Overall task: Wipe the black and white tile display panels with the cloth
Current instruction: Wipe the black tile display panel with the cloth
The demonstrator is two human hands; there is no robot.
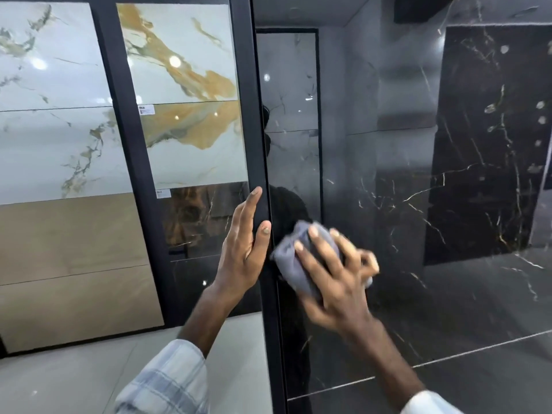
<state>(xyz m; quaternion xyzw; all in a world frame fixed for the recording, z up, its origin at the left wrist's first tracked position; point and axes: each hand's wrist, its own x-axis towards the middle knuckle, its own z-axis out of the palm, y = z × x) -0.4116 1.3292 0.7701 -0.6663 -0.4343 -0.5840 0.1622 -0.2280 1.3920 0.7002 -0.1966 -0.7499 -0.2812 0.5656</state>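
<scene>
The pale glossy floor (74, 380) bears two black-framed tile display panels (185, 138), standing upright side by side.
</scene>
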